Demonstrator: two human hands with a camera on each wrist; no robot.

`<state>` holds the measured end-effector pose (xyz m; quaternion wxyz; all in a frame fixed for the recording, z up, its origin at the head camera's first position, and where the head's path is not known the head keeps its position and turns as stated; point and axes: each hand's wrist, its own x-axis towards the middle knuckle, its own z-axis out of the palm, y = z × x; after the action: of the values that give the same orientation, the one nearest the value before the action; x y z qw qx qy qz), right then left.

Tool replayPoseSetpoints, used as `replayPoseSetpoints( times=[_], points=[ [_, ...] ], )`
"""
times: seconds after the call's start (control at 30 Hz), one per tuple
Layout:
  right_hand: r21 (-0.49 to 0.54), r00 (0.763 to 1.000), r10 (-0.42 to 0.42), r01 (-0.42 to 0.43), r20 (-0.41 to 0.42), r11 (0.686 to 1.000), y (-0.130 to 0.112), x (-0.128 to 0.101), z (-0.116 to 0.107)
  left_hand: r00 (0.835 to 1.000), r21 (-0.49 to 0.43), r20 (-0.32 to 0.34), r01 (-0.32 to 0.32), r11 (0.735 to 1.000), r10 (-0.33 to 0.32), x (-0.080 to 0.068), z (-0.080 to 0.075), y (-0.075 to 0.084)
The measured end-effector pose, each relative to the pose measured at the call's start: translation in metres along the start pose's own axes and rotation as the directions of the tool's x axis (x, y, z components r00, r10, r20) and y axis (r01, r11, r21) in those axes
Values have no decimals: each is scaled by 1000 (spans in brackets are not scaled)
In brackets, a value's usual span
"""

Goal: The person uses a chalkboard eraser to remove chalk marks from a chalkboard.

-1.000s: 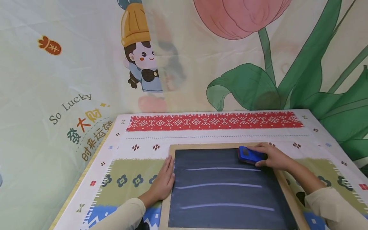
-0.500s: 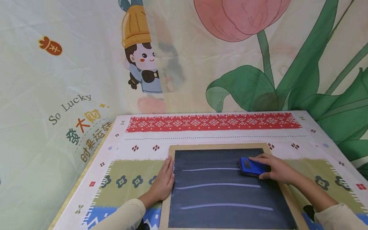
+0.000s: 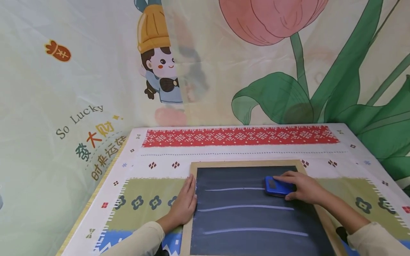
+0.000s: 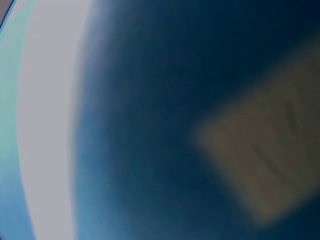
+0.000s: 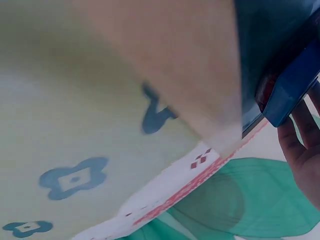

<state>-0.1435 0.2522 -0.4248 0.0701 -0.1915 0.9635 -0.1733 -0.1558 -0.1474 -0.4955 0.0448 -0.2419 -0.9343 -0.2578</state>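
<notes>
A blackboard in a pale wooden frame lies on the table, with several roughly parallel pale chalk lines across it. In the head view my right hand grips a blue board eraser near the board's upper right, at the right end of the top line. The right wrist view shows the eraser at the right edge, with fingers on its side. My left hand rests with straight fingers along the board's left frame. The left wrist view is blurred and shows no hand.
The patterned tablecloth covers the table around the board, with a red band along the far side. Behind it hangs a printed cloth with a tulip and a cartoon figure. A dark object sits at the right forearm.
My right hand has moved the eraser from the board's upper edge down toward me, onto the right end of the top line. The left hand stays at the frame.
</notes>
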Motion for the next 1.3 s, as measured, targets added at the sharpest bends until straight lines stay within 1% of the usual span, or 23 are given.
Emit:
replayPoseSetpoints(
  times=[0.13, 0.33, 0.47, 0.57, 0.67, 0.87, 1.0, 1.13, 1.3],
  points=[
    [-16, 1000, -15, 15, 12, 1000, -9, 8, 10, 1000, 4, -16, -5, 1000, 5, -6, 4, 0],
    [-19, 999, -34, 34, 29, 999, -36, 23, 28, 1000, 5, 2, 19, 1000, -19, -18, 6, 0],
    [-23, 998, -60, 60, 22, 998, -52, 33, 35, 1000, 17, 11, 16, 1000, -16, -19, 6, -2],
    [-24, 996, -86, 86, 9, 996, -61, 42, 37, 1000, 31, 14, 6, 1000, -6, -17, 6, -3],
    [-36, 994, -111, 111, 6, 993, -69, 51, 37, 1000, 24, 24, 9, 1000, -10, -13, 3, -3],
    [-67, 991, -135, 135, 4, 989, -85, 69, 30, 1000, 16, 22, 20, 1000, -21, -1, -2, -5],
    [-94, 988, -154, 154, 7, 983, -97, 81, 29, 1000, 0, 22, 21, 1000, -21, 6, -3, -5],
    [-119, 985, -173, 174, 16, 978, -110, 90, 31, 999, 0, 31, 8, 1000, -8, 8, -2, -3],
    [-132, 983, -182, 184, 32, 974, -127, 102, 35, 999, 0, 35, 14, 1000, -14, 8, -2, -2]
  ],
)
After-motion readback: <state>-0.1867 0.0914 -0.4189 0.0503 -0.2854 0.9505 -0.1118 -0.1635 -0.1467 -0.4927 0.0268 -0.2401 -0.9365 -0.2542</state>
